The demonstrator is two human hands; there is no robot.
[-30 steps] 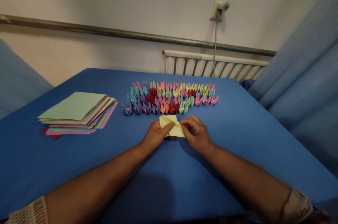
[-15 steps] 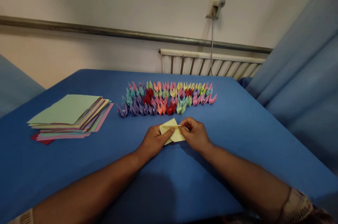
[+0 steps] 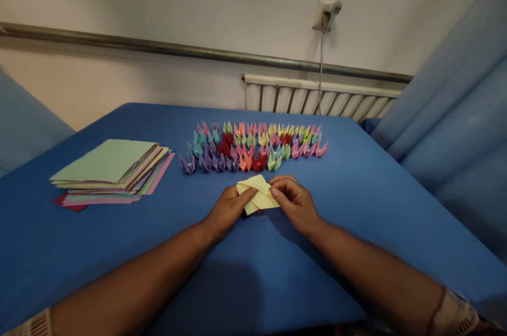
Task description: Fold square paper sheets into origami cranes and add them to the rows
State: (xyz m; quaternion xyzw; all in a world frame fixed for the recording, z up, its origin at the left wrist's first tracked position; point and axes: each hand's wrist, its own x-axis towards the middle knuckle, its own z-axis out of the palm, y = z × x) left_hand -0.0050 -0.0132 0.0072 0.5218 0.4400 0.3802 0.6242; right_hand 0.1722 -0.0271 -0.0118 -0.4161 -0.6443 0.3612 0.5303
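Observation:
A folded pale yellow paper (image 3: 256, 193) lies on the blue table (image 3: 356, 204) in front of me, pinched from both sides. My left hand (image 3: 227, 209) grips its left edge with thumb and fingers closed on it. My right hand (image 3: 292, 199) is closed on its right edge, fingertips pressed on the fold. Just beyond the paper stand rows of several small folded paper figures (image 3: 253, 147) in many colours.
A stack of coloured paper sheets (image 3: 113, 169) lies at the left of the table. A radiator (image 3: 317, 97) and a metal rail (image 3: 158, 49) run along the wall behind. Blue fabric (image 3: 455, 114) hangs at the right.
The yellow paper has been folded and turned a little between my hands; its flap now points down-left. Both hands stay in about the same place.

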